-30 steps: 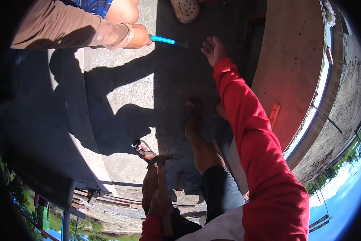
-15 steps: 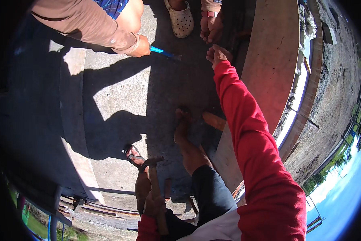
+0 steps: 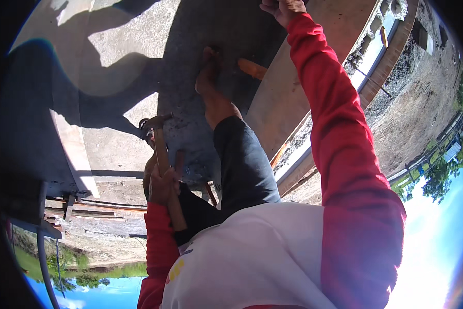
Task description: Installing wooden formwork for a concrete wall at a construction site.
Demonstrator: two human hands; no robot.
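My left hand (image 3: 164, 186) is closed around the wooden handle of a claw hammer (image 3: 162, 152). The hammer stands with its dark metal head uppermost, over my sandalled left foot. At the far edge of the view, my right hand (image 3: 284, 10) is stretched out on a red-sleeved arm, partly cut off. Its fingers are curled together, and what they may hold cannot be made out. Beneath that arm runs a long wooden board (image 3: 293, 77).
An orange-brown block (image 3: 252, 68) lies on the concrete floor (image 3: 120, 149) near my bare right foot (image 3: 209, 59). Hollow blocks (image 3: 365, 44) and a rod (image 3: 371, 81) line the right side. Timber strips (image 3: 95, 212) lie at lower left, beside a metal post (image 3: 43, 242).
The view has tilted toward my body, so the other person with the blue-handled tool is out of sight. My right hand now sits at the top edge; my left still grips the hammer.
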